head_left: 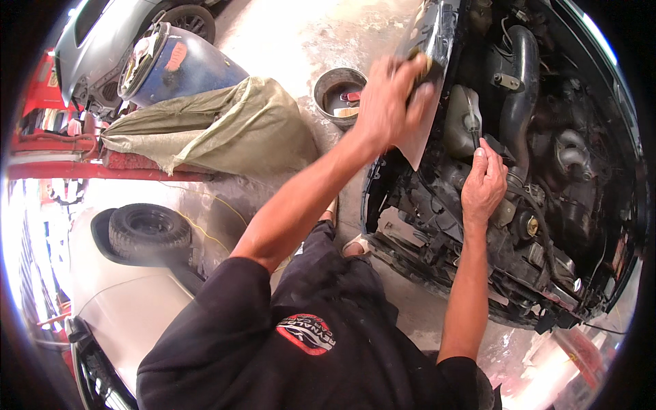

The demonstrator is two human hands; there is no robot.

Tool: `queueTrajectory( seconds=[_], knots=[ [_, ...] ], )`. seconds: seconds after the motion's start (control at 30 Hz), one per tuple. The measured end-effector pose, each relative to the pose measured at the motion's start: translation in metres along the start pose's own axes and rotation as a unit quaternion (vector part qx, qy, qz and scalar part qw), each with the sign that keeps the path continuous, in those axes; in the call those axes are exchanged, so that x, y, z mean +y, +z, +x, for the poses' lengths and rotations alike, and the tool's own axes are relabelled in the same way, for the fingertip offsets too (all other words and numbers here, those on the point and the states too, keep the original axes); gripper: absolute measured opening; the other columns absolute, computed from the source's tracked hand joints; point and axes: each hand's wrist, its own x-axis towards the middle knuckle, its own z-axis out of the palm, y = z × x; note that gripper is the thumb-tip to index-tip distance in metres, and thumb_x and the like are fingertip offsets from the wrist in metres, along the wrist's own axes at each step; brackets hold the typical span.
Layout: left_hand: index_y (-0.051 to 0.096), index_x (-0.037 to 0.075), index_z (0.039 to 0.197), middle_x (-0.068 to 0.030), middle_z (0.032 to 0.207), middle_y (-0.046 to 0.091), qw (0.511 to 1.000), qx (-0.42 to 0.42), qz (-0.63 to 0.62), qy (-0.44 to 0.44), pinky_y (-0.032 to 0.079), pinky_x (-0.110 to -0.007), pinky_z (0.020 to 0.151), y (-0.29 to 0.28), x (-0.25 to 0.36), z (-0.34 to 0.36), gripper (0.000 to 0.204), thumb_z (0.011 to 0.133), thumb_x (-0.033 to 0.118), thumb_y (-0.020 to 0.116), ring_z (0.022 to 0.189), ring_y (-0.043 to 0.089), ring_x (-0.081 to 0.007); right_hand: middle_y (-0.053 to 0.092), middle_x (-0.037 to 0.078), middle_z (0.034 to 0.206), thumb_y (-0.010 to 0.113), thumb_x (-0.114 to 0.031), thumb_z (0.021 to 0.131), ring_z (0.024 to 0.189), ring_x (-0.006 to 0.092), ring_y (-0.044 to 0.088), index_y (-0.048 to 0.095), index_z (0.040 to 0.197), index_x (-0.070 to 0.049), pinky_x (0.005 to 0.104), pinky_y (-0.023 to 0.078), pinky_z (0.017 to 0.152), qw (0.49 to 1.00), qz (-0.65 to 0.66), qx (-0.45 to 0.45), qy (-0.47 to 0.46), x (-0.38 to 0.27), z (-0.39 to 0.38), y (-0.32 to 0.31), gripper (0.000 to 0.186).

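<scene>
Two bare hands at open engine bay of dark car. Red-and-white oval patch (305, 333) on black shirt, lower centre. Left hand (391, 101) closed on small yellow-black block (425, 66), probably sanding pad, pressed to dull grey bent fender panel (418, 140). Right hand (482, 186), fingers curled, rests on black engine parts just beside cloudy plastic reservoir (462, 121). Round metal bowl (337, 96) on concrete floor (287, 41) near panel edge; open floor beyond.
</scene>
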Motion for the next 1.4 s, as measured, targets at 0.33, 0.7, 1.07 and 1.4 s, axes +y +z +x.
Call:
queueTrajectory(
  seconds=[0.33,0.7,1.07,1.4],
  knots=[
    [0.064,0.006,0.145,-0.0229,0.127,0.065,0.999,-0.017,0.027,-0.031,0.052,-0.052,0.098,-0.004,-0.002,0.008,0.053,0.098,0.028,0.075,0.116,0.062,-0.0422,0.078,0.015,0.114,0.056,-0.023,0.112,0.102,0.0346,0.070,0.076,0.127,-0.002,0.0455,0.051,0.096,1.000,-0.013,-0.004,0.009,0.002,-0.001,0.001,0.033],
    [0.067,0.012,0.139,-0.0188,0.128,0.066,0.998,-0.024,0.057,0.015,0.055,-0.049,0.093,-0.014,0.005,0.010,0.052,0.091,0.026,0.081,0.111,0.065,-0.0407,0.078,0.014,0.115,0.056,-0.025,0.112,0.103,0.0347,0.070,0.077,0.125,-0.002,0.0448,0.051,0.097,1.000,-0.012,-0.009,0.028,0.003,-0.001,0.002,0.034],
    [0.068,0.014,0.136,-0.0159,0.126,0.066,0.991,-0.073,0.064,0.094,0.056,-0.047,0.080,-0.018,0.034,-0.022,0.055,0.085,0.023,0.087,0.096,0.066,-0.0324,0.078,0.015,0.112,0.056,-0.024,0.112,0.100,0.0346,0.070,0.078,0.125,-0.002,0.0451,0.051,0.094,1.000,-0.008,0.002,0.016,0.002,-0.001,0.002,0.033],
    [0.070,0.009,0.131,-0.0161,0.136,0.064,0.987,-0.078,0.051,0.129,0.056,-0.047,0.081,-0.029,0.054,-0.060,0.050,0.084,0.019,0.081,0.096,0.066,-0.0298,0.078,0.015,0.115,0.056,-0.024,0.112,0.102,0.0354,0.069,0.077,0.124,-0.002,0.0458,0.052,0.096,1.000,-0.007,0.003,0.029,0.001,-0.001,0.001,0.033]
  ],
)
